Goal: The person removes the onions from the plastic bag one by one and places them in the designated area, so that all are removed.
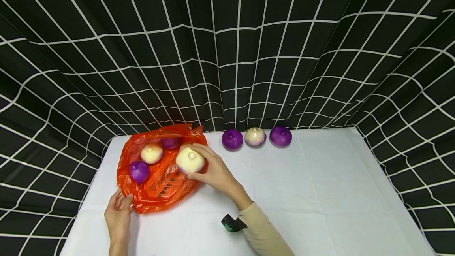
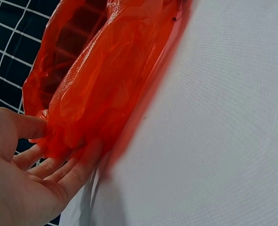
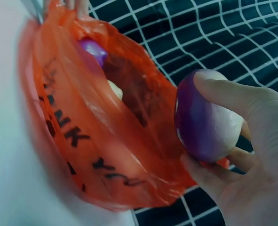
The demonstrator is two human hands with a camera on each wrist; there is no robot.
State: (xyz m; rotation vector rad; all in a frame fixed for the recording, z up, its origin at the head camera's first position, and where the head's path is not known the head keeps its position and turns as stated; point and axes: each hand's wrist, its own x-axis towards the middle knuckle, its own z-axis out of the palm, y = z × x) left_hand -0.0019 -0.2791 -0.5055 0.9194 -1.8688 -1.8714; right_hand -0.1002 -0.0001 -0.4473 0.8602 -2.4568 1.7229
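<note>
An orange-red plastic bag [image 1: 167, 202] lies with its mouth spread open on the left of the table. My left hand [image 1: 119, 214] pinches the bag's near left edge between thumb and fingers, seen close up in the left wrist view. Over the right side of the bag's mouth, a white-and-purple turnip [image 1: 190, 161] is gripped by my right hand [image 1: 218, 173], thumb on one side and fingers on the other. The right wrist view shows its purple side. Inside the bag lie a purple turnip [image 1: 139, 172], a pale one [image 1: 151, 153] and another purple one [image 1: 171, 142], partly hidden.
Along the table's back edge, right of the bag, stand a purple turnip [image 1: 232, 140], a white-and-purple one [image 1: 255, 136] and a second purple one [image 1: 280, 136]. A black curtain [image 1: 227, 58] with white grid lines rises behind the white tabletop [image 1: 320, 200].
</note>
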